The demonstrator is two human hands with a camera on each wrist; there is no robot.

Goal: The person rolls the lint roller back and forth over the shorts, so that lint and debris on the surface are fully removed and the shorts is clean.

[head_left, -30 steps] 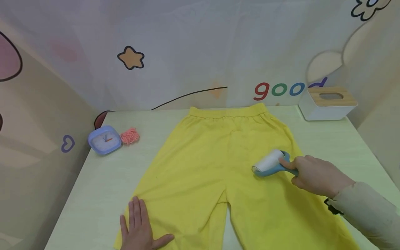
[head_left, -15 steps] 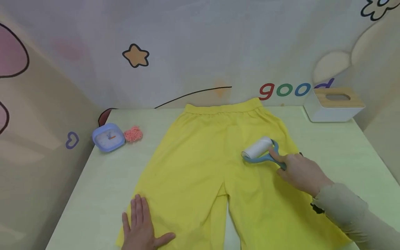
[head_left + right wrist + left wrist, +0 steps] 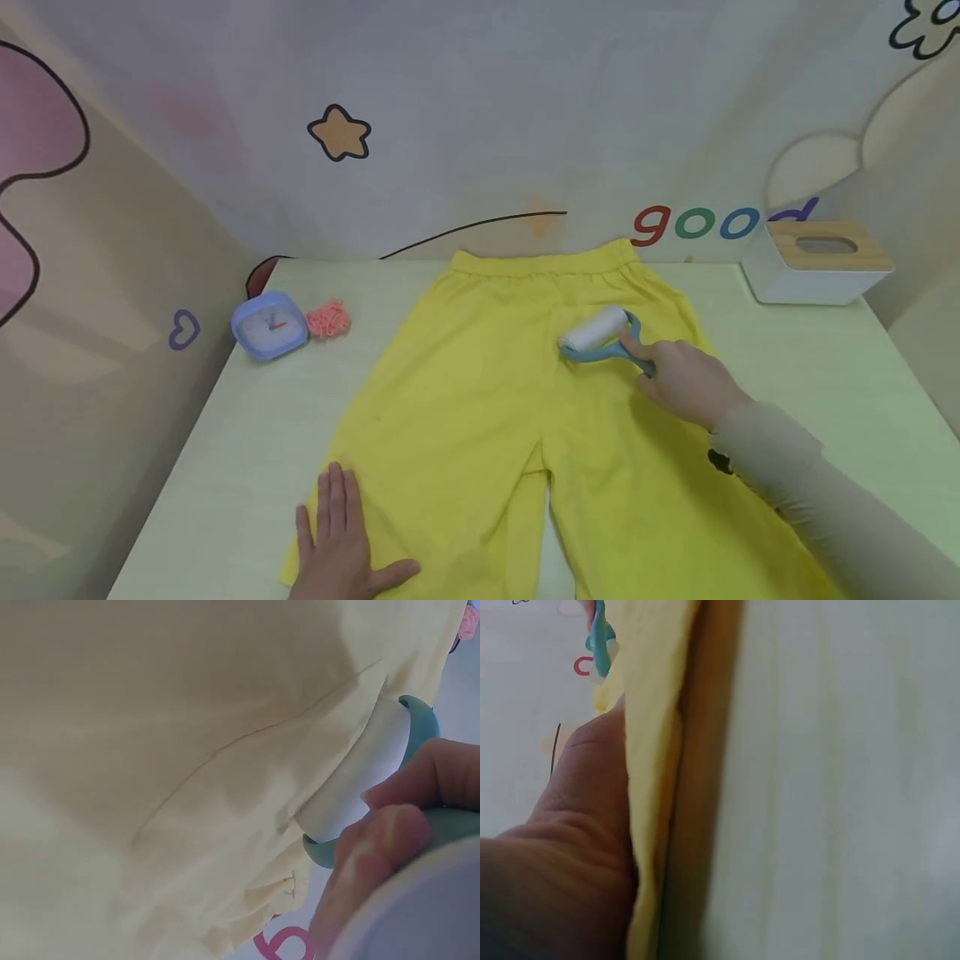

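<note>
Yellow pants [image 3: 450,400] with a gathered waistband lie spread on the table, waistband toward the back wall. My right hand [image 3: 690,382] grips the handle of a lint roller [image 3: 596,329] with a white cylinder and blue frame. In the right wrist view, the roller [image 3: 360,772] lies against the cloth near the waistband, and the fingers curl round its handle. My left hand [image 3: 337,537] rests flat on the pants' left leg, fingers straight and thumb spread. The left wrist view shows that hand [image 3: 577,795] beside the pants' edge [image 3: 656,750]; its fingertips are hidden there.
A blue clock [image 3: 270,325] and a bundle of pink yarn [image 3: 327,319] sit at the table's back left. At the back right corner stands a white tissue box [image 3: 817,262] with a wooden lid. A printed backdrop [image 3: 480,125] rises behind the table [image 3: 202,492].
My right hand has moved the lint roller up the pants toward the waistband and somewhat left. The left hand stays in place on the pants. The head view has shifted slightly.
</note>
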